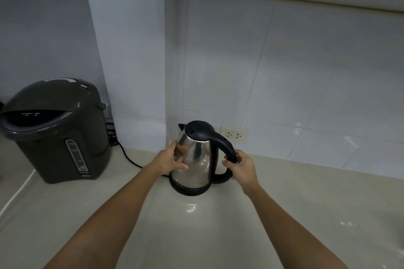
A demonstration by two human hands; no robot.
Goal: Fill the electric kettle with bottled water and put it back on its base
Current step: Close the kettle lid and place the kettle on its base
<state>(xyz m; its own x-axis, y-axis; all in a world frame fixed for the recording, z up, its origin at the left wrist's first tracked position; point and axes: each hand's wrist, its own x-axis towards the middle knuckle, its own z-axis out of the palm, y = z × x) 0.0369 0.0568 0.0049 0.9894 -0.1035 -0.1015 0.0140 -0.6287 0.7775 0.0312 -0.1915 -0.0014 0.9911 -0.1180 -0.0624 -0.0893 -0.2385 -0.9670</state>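
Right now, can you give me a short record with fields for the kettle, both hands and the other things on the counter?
electric kettle: stainless steel, on its black base, on the counter
lid: black, closed
left hand: holds the kettle's steel body
right hand: grips the black handle
also there: dark grey thermo pot at left; wall socket behind the kettle

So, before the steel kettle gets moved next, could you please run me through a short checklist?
1. Right hand grips the black curved handle: ok.
2. Left hand holds the shiny stainless-steel electric kettle by its body: ok.
3. Black domed lid closed: ok.
4. Kettle seated flat on its round black base: cannot tell.
5. Water bottle within view: not ok, none seen.
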